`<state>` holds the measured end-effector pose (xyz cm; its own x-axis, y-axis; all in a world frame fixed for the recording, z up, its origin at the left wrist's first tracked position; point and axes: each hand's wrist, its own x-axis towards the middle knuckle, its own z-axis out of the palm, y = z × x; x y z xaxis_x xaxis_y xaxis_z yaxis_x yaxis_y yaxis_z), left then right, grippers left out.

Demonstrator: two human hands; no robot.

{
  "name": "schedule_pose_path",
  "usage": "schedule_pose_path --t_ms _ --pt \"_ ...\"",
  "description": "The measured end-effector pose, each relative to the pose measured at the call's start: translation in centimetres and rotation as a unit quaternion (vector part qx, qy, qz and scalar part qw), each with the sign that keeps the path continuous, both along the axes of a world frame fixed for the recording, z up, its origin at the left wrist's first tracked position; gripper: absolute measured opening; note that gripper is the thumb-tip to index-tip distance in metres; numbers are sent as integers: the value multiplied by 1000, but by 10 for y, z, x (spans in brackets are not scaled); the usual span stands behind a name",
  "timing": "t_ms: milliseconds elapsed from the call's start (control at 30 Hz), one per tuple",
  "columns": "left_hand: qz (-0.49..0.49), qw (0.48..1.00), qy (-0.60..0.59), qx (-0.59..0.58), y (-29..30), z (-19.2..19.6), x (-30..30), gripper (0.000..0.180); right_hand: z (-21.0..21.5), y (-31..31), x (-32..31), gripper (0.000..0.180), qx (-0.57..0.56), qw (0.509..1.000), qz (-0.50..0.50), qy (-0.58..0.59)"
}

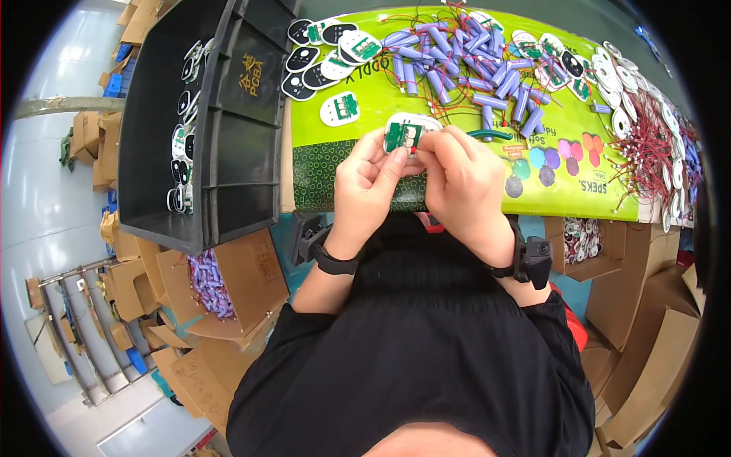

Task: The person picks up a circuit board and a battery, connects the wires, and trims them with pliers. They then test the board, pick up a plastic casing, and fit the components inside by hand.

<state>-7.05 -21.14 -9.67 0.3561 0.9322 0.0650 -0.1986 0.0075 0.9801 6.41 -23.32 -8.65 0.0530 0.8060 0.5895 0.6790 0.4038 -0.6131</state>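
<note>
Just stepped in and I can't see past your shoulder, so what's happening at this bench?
A person holds a small white oval piece with a green circuit board in both hands, the left hand and right hand pinching it above the green mat. Behind it lies a heap of purple cylindrical cells with thin wires. More oval pieces lie to the left, beside a black crate.

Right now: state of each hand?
Left hand: closed, pinching the white oval part with green board.
Right hand: closed on the same part.
</note>
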Motion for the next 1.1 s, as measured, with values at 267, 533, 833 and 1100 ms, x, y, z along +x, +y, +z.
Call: schedule_pose_path --t_ms 267,533,833,1100 --pt "22 1000 -9 12 -3 -3 1 29 -6 2 -8 11 69 997 -36 -3" --pt "57 998 -7 17 -5 -7 2 29 -9 3 -13 11 71 997 -36 19" --pt "74 997 -19 28 -6 -10 5 27 -16 6 -16 11 101 993 -40 33" --pt "68 997 -6 26 -1 -12 5 27 -22 10 -18 10 105 992 -37 67"
